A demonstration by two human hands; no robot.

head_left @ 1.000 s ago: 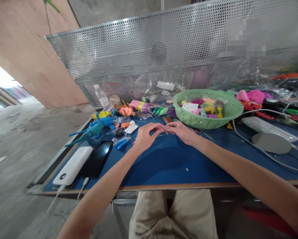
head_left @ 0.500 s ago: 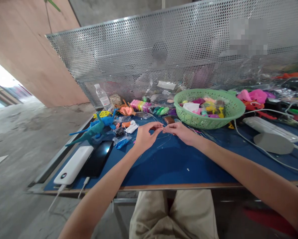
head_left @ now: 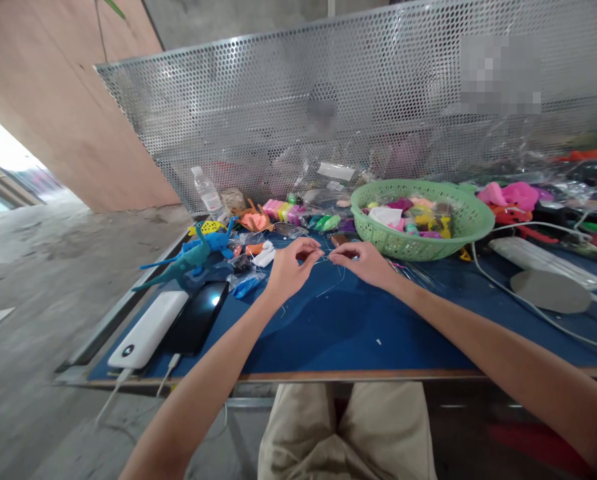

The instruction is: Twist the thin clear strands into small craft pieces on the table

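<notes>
Around the middle of the blue table [head_left: 318, 340], between its near and far edges, the left hand [head_left: 292, 267] and the right hand [head_left: 363, 265] face each other, slightly apart. Each has thumb and fingertips pinched on a thin strand [head_left: 325, 257], which shows faintly in the gap; its ends are too fine to make out. More fine strands lie on the table below the fingers. At the near left corner, a white power bank [head_left: 148, 329] lies beside a black phone [head_left: 198, 319]. Along the left edge beyond them is a teal toy dinosaur [head_left: 181, 265], with a clear bottle [head_left: 207, 192] near the far left corner. Toward the far edge, right of the hands, a green basket [head_left: 418, 248] holds colourful pieces. Near the right, a gray disc [head_left: 551, 292] lies beside a white cable [head_left: 506, 292].
</notes>
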